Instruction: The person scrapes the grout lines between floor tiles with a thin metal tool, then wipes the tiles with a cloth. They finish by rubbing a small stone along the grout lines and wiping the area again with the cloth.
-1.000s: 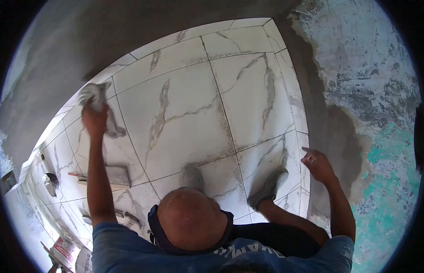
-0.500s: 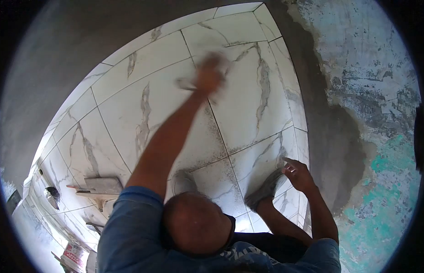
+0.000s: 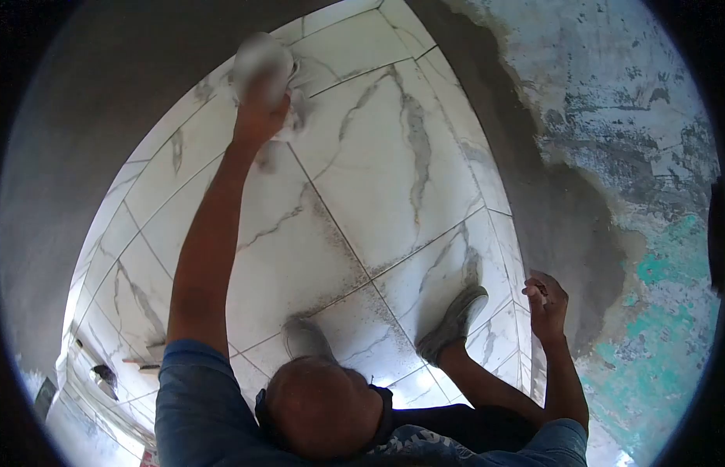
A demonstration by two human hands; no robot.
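Up at the far edge of the tiled floor, your left hand (image 3: 259, 117) presses a pale grey crumpled cloth (image 3: 261, 61) flat against the white marble-look floor tiles with grey veins (image 3: 378, 156). The grip is clamped on the cloth, with the fingers bunched over it, and the cloth sits just where the tiles meet the smooth grey cement wall (image 3: 90, 140) on the left. Your left arm is stretched out long and straight from the blue shirt sleeve (image 3: 195, 405), crossing over a grout line.

Your right hand (image 3: 545, 305) hangs well apart from the cloth, low on the right, close to the rough grey-rendered wall with turquoise paint patches (image 3: 635, 233). Its grip is drawn together, with the fingers curled in toward the palm. You cannot tell whether anything small sits inside it.

Your two dusty grey shoes stand on the tiles between the hands. The right shoe (image 3: 456, 321) is near the right hand, and the left shoe (image 3: 304, 338) is just ahead of your head. Fine dark grit speckles the tiles around both shoes and along the grout lines there. Far down at the lower left, a flat grey tool with a handle (image 3: 140, 359) lies on the floor, too small to make out further.
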